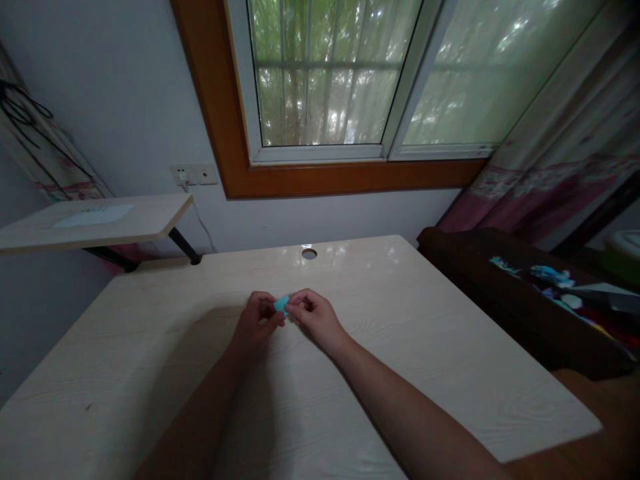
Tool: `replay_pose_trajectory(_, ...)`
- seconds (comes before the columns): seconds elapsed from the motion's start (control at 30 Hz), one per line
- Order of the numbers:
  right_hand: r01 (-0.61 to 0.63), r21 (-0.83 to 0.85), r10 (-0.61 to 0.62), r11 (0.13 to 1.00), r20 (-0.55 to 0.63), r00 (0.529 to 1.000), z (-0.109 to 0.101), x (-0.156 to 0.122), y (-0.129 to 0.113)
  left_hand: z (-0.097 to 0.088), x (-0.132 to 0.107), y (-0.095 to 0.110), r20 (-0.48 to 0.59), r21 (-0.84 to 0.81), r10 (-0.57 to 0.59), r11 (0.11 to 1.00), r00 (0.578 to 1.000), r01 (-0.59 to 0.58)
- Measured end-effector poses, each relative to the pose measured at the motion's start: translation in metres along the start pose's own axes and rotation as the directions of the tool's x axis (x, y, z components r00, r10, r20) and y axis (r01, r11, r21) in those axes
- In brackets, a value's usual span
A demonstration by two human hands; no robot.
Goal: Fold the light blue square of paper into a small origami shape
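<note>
A small light-blue piece (281, 305), perhaps folded paper, is pinched between my two hands over the desk (400, 360). My left hand (256, 323) is closed on its left side, thumb and fingers pressed together. From the right, my right hand (316, 313) grips the other side with thumb and forefinger. The fingertips cover part of the piece, so its full shape is hidden. Both forearms reach in from the bottom of the view.
A raised shelf (90, 221) on black legs stands at the back left, with a white sheet (95, 216) on it. A round cable hole (309, 254) pierces the desk's far edge. To the right, a dark wooden piece of furniture (480, 280) carries colourful items.
</note>
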State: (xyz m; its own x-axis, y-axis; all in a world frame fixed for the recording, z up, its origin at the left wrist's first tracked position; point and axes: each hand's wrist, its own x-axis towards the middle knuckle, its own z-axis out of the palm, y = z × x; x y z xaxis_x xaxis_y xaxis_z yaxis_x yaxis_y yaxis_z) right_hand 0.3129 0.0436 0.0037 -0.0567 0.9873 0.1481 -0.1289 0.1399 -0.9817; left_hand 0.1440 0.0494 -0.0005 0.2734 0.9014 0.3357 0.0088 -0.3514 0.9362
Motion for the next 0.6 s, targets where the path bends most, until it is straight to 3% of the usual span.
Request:
replay_pose_trajectory(0.23,0.041,-0.114,-0.041,0.993,0.002,0.999,-0.0003,-0.0027,-0.0059,-0.0005,-0.0002,-0.0001,-0.002,0.075,-0.012,0.997,1.000,0.013)
replay_pose_trajectory(0.47,0.082,-0.054,-0.078,0.995,0.058,0.995,-0.0009,-0.0032,-0.0053,0.0000,0.0008,0.0012,-0.026,-0.112,-0.058,0.992,0.998,0.054)
replay_pose_trajectory(0.6,0.103,-0.064,-0.100,0.993,0.053,0.994,-0.0026,-0.0018,-0.0037,0.0001,0.0006,0.0053,-0.003,-0.119,-0.076,0.990,0.997,0.075)
